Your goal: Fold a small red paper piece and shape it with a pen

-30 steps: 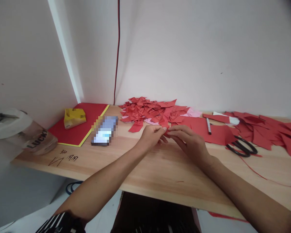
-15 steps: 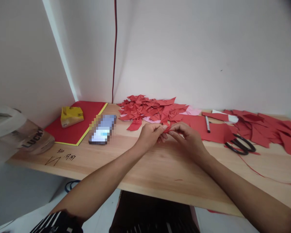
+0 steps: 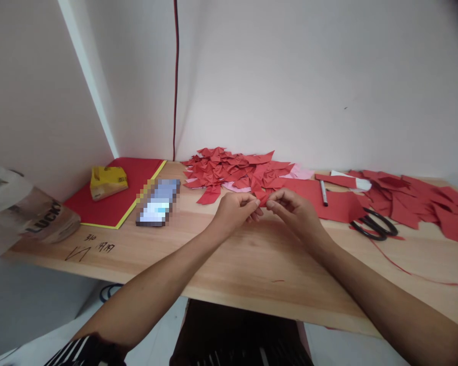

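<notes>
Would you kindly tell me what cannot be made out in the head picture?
All in the head view:
Red paper: exact folds, partly covered by the left hand and right hand.
Phone: screen content, blurred by pixelation.
Scissors: blades, apparently hidden under a red sheet.
LUCKY container: left part, cut off by the picture's left edge.

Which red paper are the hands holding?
The small red paper between the left hand and the right hand; the other red papers lie on the table.

L hand [image 3: 235, 210] (w/ red paper [image 3: 264, 199])
</notes>
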`<state>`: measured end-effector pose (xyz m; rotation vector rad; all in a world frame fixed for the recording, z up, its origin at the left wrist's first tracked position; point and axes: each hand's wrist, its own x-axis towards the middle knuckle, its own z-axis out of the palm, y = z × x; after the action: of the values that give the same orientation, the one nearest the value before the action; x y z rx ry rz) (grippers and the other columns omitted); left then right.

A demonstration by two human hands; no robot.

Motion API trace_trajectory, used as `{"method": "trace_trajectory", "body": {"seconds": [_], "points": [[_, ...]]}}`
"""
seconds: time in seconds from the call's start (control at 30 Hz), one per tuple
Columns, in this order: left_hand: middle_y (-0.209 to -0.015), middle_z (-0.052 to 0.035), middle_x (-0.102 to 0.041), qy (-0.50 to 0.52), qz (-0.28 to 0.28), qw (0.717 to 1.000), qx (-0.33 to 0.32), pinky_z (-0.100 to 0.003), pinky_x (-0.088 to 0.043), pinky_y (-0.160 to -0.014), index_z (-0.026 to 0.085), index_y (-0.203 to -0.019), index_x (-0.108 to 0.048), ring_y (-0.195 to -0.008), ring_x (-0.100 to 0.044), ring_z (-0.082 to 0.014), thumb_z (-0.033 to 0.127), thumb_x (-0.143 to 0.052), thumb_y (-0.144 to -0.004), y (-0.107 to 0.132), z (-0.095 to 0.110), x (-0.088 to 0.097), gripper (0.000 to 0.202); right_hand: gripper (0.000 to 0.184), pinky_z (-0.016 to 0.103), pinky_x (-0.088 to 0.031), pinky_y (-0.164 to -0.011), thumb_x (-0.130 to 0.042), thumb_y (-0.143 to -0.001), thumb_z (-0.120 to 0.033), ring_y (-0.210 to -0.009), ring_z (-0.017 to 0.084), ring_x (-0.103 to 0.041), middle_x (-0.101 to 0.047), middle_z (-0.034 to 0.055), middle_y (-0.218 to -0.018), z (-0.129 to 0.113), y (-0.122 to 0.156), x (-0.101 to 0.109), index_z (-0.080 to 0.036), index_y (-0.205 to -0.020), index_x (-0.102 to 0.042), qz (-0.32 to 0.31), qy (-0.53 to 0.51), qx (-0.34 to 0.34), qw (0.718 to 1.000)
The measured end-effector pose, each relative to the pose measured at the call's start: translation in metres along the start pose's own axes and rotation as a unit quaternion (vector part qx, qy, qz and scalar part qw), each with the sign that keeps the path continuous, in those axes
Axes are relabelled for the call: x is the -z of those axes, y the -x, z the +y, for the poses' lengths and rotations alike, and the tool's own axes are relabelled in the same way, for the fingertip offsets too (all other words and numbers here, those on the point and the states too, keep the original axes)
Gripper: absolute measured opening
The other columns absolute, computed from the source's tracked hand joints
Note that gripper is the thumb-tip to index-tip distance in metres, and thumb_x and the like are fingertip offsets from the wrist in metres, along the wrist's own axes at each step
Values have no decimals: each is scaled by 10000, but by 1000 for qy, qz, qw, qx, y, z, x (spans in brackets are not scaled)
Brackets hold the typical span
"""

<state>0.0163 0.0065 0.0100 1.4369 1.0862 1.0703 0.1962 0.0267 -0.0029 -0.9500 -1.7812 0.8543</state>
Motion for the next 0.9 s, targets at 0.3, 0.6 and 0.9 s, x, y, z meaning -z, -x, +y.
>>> {"method": "trace_trajectory", "body": {"seconds": [0.3,0.6,0.9], "points": [[-686,-24,-681,-121,67,988,-67,-203,-456,-599,150,-727,-669,-588,-597,-90,212,-533,-848,8,7,-6,192,232,266,-479,-588,-671,-818,-403,-629,128,-570,-604,-4,-696,-3,-2,-3,-202,-781,-563,-6,-63,-47,997],[-799,-44,-703,-54,23,997,-40,-217,-497,-652,144,-824,-665,-685,-648,-112,214,-578,-804,2,-8,-6,113,244,255,-458,-555,-670,-818,-416,-595,121,-548,-590,-13,-673,2,-4,-1,-200,-784,-562,7,-51,-40,998],[-834,12,-639,2,68,993,-93,-224,-495,-707,201,-928,-498,-759,-671,-116,133,-610,-774,7,2,-12,202,168,256,-479,-606,-665,-839,-349,-638,117,-572,-605,-8,-748,3,0,-3,-199,-845,-589,35,-70,-32,996]]}}
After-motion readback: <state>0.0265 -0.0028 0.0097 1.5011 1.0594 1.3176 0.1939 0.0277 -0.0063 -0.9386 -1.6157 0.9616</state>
